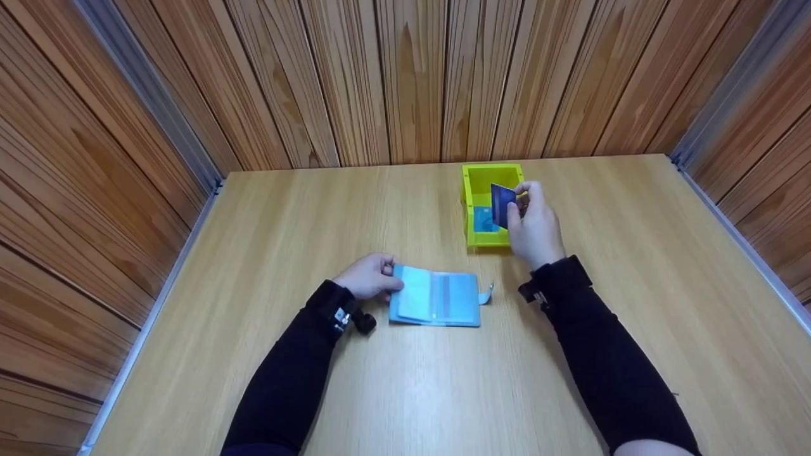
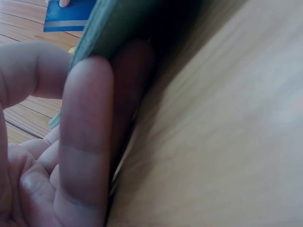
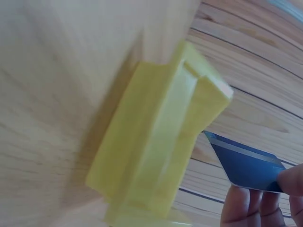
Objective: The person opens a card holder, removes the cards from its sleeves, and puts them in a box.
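Observation:
A light blue card wallet (image 1: 461, 297) lies unfolded on the table, its strap with a snap sticking out to the right. My left hand (image 1: 369, 276) grips the wallet's left edge, thumb on top and fingers beneath; the left wrist view shows the fingers under the cover (image 2: 102, 38) close up. My right hand (image 1: 536, 228) pinches a dark blue card (image 1: 502, 204) with a pale stripe, held tilted over the yellow-green bin (image 1: 464, 209). Inside that bin lies a lighter blue card (image 1: 483, 219). In the right wrist view the card (image 3: 244, 161) is beside the bin (image 3: 156, 137).
The wooden table (image 1: 266, 253) has metal rails (image 1: 152, 329) along its sides. Plank-patterned walls (image 1: 412, 82) stand behind it and on both sides. The bin stands near the table's back edge, behind the wallet and slightly right.

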Action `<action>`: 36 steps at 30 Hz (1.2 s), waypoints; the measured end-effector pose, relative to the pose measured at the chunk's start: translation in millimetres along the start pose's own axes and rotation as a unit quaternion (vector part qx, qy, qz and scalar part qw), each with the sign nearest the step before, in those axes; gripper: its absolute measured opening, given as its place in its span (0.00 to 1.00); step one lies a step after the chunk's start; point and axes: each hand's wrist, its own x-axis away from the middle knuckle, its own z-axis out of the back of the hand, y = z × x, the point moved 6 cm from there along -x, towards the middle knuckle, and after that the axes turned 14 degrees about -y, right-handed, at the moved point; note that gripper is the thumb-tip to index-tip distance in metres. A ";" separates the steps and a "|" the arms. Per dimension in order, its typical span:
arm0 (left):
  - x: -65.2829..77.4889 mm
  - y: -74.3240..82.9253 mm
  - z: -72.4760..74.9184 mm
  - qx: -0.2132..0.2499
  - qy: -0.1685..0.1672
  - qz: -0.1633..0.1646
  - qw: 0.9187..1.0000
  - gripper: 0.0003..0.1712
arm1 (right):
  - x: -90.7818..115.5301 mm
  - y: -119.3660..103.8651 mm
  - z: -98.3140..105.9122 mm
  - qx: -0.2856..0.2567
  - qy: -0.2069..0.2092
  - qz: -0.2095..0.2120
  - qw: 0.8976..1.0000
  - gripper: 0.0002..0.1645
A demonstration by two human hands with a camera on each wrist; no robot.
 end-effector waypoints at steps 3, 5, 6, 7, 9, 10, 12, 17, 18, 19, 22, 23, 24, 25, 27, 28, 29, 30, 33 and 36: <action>0.1 0.5 0.6 -0.003 -0.001 0.001 1.000 0.11 | -7.4 3.4 -6.2 0.014 0.005 0.003 1.000 0.14; 0.0 0.9 1.2 -0.005 -0.001 0.001 1.000 0.11 | -12.1 4.7 -10.2 0.025 0.008 0.012 1.000 0.13; -0.4 1.2 1.5 -0.005 -0.002 0.000 1.000 0.11 | -14.5 5.4 -12.1 0.030 0.010 0.017 0.999 0.13; -0.7 0.9 1.3 -0.006 -0.002 -0.001 1.000 0.11 | -16.3 6.7 -14.3 0.034 0.009 0.020 0.999 0.13; -0.8 0.8 1.2 -0.007 -0.003 -0.003 1.000 0.12 | -19.2 9.8 -18.4 0.040 0.005 0.019 0.999 0.13; -0.7 0.8 1.0 -0.006 -0.003 -0.004 1.000 0.12 | -20.3 11.3 -20.0 0.041 0.002 0.016 0.999 0.13; -0.6 1.2 0.6 -0.005 -0.004 -0.006 1.000 0.12 | -21.9 14.5 -22.6 0.036 -0.005 0.004 0.999 0.13; -0.7 3.0 -1.0 0.005 -0.008 -0.016 1.000 0.10 | -23.0 18.2 -24.1 0.028 -0.014 -0.009 0.999 0.14; -0.9 3.3 -1.3 0.008 -0.009 -0.018 1.000 0.11 | -22.9 18.5 -24.1 0.029 -0.014 -0.008 0.999 0.14; -1.1 3.5 -1.6 0.010 -0.011 -0.019 1.000 0.12 | -23.0 18.8 -24.0 0.030 -0.015 -0.008 0.999 0.15; -1.5 3.3 -2.2 0.016 -0.014 -0.019 1.000 0.14 | -23.0 19.9 -23.7 0.028 -0.017 -0.014 0.999 0.16; -1.5 3.5 -2.0 0.016 -0.013 -0.018 1.000 0.14 | -23.3 20.4 -23.6 0.028 -0.019 -0.018 0.999 0.16; -1.5 3.6 -1.8 0.015 -0.013 -0.017 1.000 0.14 | -23.8 21.2 -23.9 0.027 -0.021 -0.022 0.999 0.16; -1.6 3.6 -1.7 0.015 -0.012 -0.015 1.000 0.14 | -24.4 22.0 -24.3 0.026 -0.024 -0.025 0.999 0.16; -1.4 3.7 -1.6 0.013 -0.012 -0.015 1.000 0.14 | -25.4 23.5 -24.9 0.027 -0.028 -0.029 0.999 0.17; -1.2 4.0 -1.6 0.011 -0.012 -0.015 1.000 0.14 | -25.8 24.1 -25.2 0.028 -0.029 -0.030 0.999 0.18; -1.1 4.0 -1.6 0.011 -0.012 -0.015 1.000 0.14 | -26.2 24.7 -25.4 0.028 -0.030 -0.030 0.999 0.19; -1.0 3.9 -1.5 0.010 -0.012 -0.015 1.000 0.15 | -26.7 25.2 -25.7 0.028 -0.031 -0.030 0.999 0.20; -0.9 3.4 -1.3 0.009 -0.012 -0.016 1.000 0.14 | -27.8 26.0 -26.6 0.030 -0.034 -0.035 0.998 0.23; -0.9 2.9 -1.2 0.009 -0.011 -0.015 1.000 0.14 | -28.3 27.1 -28.7 0.032 -0.046 -0.056 0.997 0.25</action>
